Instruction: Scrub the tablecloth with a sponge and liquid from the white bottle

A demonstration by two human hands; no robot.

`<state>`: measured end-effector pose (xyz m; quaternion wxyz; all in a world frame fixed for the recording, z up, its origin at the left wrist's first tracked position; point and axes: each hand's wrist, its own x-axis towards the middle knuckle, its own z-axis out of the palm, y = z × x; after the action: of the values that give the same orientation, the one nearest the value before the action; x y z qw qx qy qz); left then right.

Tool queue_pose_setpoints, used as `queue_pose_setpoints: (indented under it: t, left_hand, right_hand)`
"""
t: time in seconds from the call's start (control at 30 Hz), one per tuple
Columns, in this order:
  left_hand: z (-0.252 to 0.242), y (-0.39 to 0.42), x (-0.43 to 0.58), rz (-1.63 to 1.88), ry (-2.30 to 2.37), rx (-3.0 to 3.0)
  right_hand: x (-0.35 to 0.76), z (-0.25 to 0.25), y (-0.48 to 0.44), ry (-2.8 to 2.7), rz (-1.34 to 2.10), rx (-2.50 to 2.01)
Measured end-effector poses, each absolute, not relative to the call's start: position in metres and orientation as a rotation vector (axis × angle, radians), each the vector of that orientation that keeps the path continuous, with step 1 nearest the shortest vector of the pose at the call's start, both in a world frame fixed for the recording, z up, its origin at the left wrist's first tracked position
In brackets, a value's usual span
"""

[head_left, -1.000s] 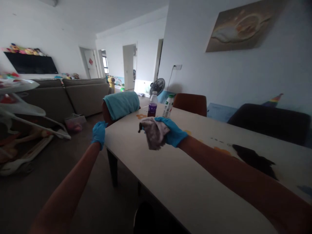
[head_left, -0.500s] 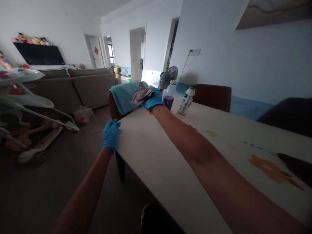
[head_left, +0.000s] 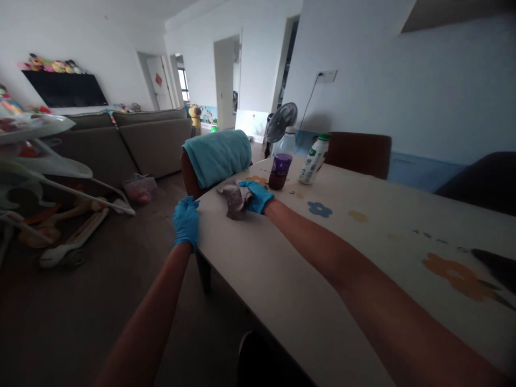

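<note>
Both my hands wear blue gloves. My right hand (head_left: 255,194) is stretched far out over the white table (head_left: 282,269) and grips a crumpled grey cloth (head_left: 234,196), which is pressed down on the tabletop near the far left corner. My left hand (head_left: 186,220) rests on the table's left edge with its fingers curled over it. Just past the cloth stand a clear bottle with purple liquid (head_left: 281,162) and a white bottle with a green cap (head_left: 313,160).
A chair draped with a teal towel (head_left: 218,156) stands at the table's far end. A brown chair (head_left: 360,154) and a dark chair (head_left: 479,180) line the wall side. A fan (head_left: 280,115), grey sofa (head_left: 121,145) and baby bouncer (head_left: 48,183) stand beyond.
My right hand swung the cloth out from mid-table toward the towel-covered chair, then brought it down onto the tabletop near the corner. My left hand stayed on the table edge.
</note>
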<state>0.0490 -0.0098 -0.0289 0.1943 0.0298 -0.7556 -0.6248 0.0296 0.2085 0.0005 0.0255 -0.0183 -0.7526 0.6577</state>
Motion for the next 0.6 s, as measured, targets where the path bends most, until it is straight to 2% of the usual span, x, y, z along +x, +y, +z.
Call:
queue_pose_setpoints:
  t: [0.23,0.37,0.53,0.6]
  left_hand:
    - [-0.029,-0.009,0.047,-1.75,-2.11,0.114]
    - [-0.032,-0.009,0.043,-1.734,-2.118,0.122]
    - [-0.035,-0.01,0.044,-1.705,-2.131,0.125]
    - [-0.036,-0.01,0.044,-1.692,-2.139,0.124]
  right_hand:
    - [0.067,0.014,0.246,-2.59,1.453,-0.17]
    - [0.079,0.01,0.229,-2.702,1.28,-0.081]
    - [0.076,0.017,0.196,-3.05,0.635,0.075]
    - [0.074,0.022,0.186,-3.098,0.535,0.078]
